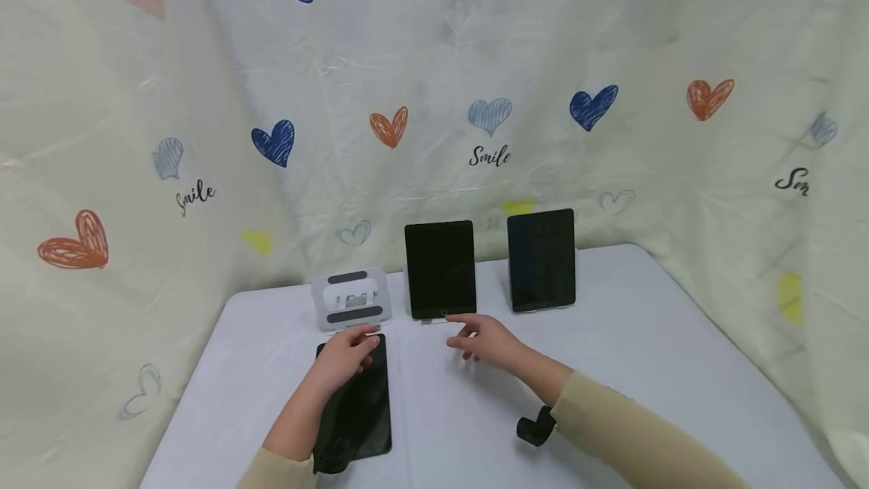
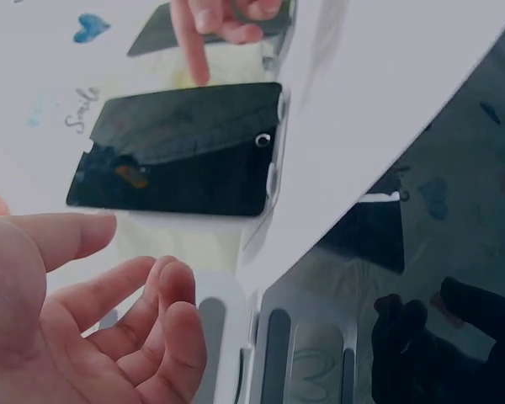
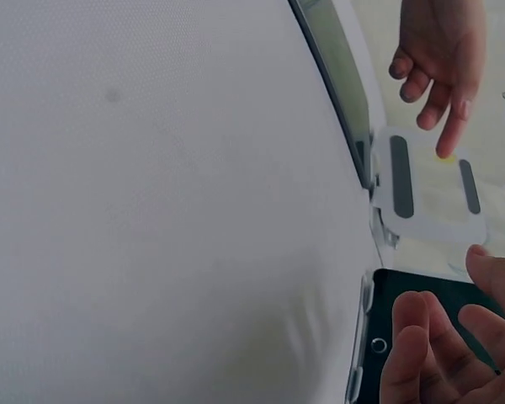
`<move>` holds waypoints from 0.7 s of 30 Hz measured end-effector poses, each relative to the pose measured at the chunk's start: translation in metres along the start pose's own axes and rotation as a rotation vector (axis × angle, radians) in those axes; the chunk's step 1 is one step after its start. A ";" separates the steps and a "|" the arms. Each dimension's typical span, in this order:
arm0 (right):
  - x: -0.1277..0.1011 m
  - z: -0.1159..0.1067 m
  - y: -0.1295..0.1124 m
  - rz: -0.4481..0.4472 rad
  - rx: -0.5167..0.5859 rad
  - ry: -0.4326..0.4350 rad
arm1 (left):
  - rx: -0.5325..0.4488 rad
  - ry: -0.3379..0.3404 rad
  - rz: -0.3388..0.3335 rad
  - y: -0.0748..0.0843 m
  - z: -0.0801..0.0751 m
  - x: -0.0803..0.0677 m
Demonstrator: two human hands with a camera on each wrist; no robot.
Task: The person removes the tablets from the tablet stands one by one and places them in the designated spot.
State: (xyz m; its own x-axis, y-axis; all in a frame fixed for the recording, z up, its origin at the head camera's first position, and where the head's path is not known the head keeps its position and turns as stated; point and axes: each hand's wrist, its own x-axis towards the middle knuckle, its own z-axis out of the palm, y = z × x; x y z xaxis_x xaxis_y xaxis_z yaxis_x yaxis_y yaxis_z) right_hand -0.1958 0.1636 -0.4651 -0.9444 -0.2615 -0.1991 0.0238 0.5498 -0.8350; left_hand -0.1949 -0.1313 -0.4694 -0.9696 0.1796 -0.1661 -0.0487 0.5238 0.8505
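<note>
Nearest the camera, the tan right sleeve (image 1: 645, 429) enters at lower right, a black wrist camera (image 1: 536, 426) beside its cuff. I note that the left wrist's black unit (image 1: 334, 455) overlaps the near end of the flat tablet (image 1: 366, 406), which lies on the white table (image 1: 611, 353) in front of the white stand (image 1: 384, 296); should that arm sink, I judge it could scuff the screen. Just beyond, the left hand (image 1: 345, 355) hangs over the tablet's far end, mirrored in its glossy face. I read its grip as relaxed: thumb and fingers apart, loosely bent, nothing between them. The right hand (image 1: 490, 338) is likewise loose and holds nothing; its forefinger points toward the foot of the middle tablet (image 1: 441, 270), and I cannot tell whether it touches. A careless sweep there might, in my view, knock that upright tablet from its support. Farther off, the white stand bears no tablet; it looks light, so a bump could make it slide. The right-hand tablet (image 1: 541, 261) stands well apart from the left hand, before the heart-printed backdrop (image 1: 434, 51).
</note>
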 end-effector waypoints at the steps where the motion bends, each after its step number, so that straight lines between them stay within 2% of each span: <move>1: 0.001 -0.003 0.001 0.000 0.001 0.007 | 0.000 -0.002 0.003 0.001 0.002 0.001; 5: 0.003 -0.013 0.005 0.005 0.010 0.039 | -0.025 0.011 0.004 0.004 0.009 0.007; 12: 0.008 -0.030 0.015 0.036 0.022 0.097 | -0.099 0.086 0.006 0.011 0.020 0.018; 18: 0.014 -0.040 0.021 0.024 0.023 0.124 | -0.159 0.111 0.009 0.018 0.025 0.025; 21: 0.017 -0.045 0.020 0.015 0.034 0.139 | -0.158 0.125 0.023 0.020 0.026 0.029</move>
State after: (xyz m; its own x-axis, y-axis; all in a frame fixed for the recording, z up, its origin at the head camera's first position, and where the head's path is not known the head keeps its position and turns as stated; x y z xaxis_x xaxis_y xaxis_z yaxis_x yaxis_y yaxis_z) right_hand -0.2262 0.2062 -0.4623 -0.9802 -0.1392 -0.1408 0.0475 0.5249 -0.8498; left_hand -0.2180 -0.0935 -0.4704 -0.9926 0.0807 -0.0906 -0.0532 0.3819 0.9227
